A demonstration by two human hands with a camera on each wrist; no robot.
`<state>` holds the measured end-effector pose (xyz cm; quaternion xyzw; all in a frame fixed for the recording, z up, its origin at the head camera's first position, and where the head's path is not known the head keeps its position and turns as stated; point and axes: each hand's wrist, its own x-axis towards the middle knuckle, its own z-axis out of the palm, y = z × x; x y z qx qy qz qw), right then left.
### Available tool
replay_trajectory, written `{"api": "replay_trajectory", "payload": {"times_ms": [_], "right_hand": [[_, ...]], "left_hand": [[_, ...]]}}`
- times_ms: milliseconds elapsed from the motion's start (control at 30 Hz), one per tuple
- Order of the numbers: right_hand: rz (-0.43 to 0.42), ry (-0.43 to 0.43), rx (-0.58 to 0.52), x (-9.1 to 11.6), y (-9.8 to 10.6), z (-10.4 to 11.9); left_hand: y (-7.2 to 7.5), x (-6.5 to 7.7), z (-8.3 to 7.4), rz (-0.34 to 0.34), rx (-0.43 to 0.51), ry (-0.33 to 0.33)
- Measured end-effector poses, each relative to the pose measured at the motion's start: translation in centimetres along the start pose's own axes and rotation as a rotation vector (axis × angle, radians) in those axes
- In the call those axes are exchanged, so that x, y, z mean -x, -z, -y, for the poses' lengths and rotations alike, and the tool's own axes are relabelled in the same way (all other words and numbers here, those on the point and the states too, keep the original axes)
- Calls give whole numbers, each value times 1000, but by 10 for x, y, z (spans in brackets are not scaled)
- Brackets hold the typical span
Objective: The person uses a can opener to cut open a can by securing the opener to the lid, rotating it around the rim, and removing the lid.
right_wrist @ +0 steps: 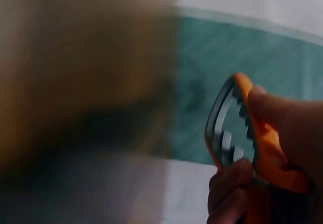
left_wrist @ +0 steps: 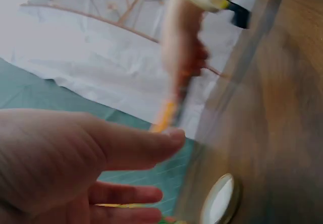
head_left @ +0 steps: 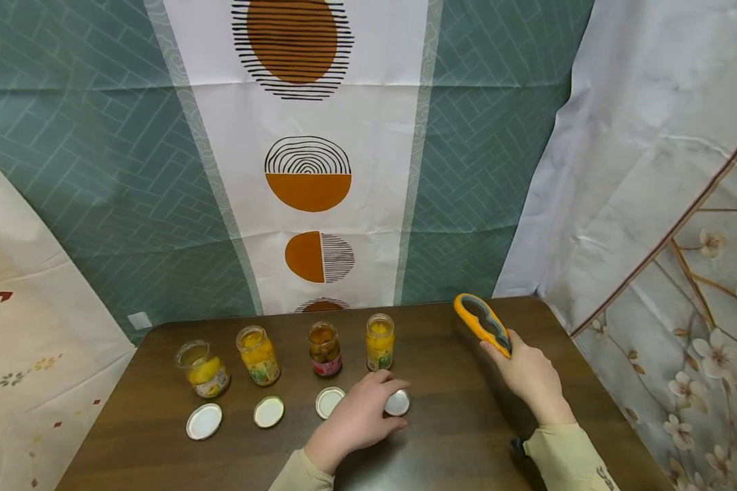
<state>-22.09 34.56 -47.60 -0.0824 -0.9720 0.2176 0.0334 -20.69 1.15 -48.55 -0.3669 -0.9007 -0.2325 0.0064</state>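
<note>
My right hand (head_left: 531,378) grips an orange and grey jar opener (head_left: 482,324) above the right side of the table. The right wrist view shows the toothed inner edge of the jar opener (right_wrist: 215,128) and my thumb along its orange side. My left hand (head_left: 364,414) is low over the table, thumb and fingers apart, with nothing between them. Just beside its fingertips lies a lid (head_left: 397,403), seen apart from the thumb in the left wrist view. Behind it stands an open jar of yellow food (head_left: 380,344).
Farther left stand a jar with dark contents and a pink label (head_left: 325,351), a yellow-filled jar (head_left: 259,358) and another jar (head_left: 207,374), all uncovered. In front lie lids (head_left: 329,402), (head_left: 269,412) and a larger white lid (head_left: 204,421). Patterned cloth (head_left: 491,170) hangs behind the wooden table (head_left: 448,443).
</note>
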Motion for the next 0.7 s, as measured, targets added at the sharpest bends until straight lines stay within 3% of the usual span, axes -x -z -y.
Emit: {"api": "replay_trajectory", "payload": {"times_ms": [233,400,533,700], "right_hand": [[114,-94,111,0,-16,-27],[122,-91,206,11,-19,-34],[132,-64,268,17,-13,-31],[199,-53,301,13,4,-20]], "left_hand": [[33,29,7,23,65,-1],[58,58,21,14,143,-26],[83,89,40,-93,169,-16],[124,126,75,-342,29,70]]}}
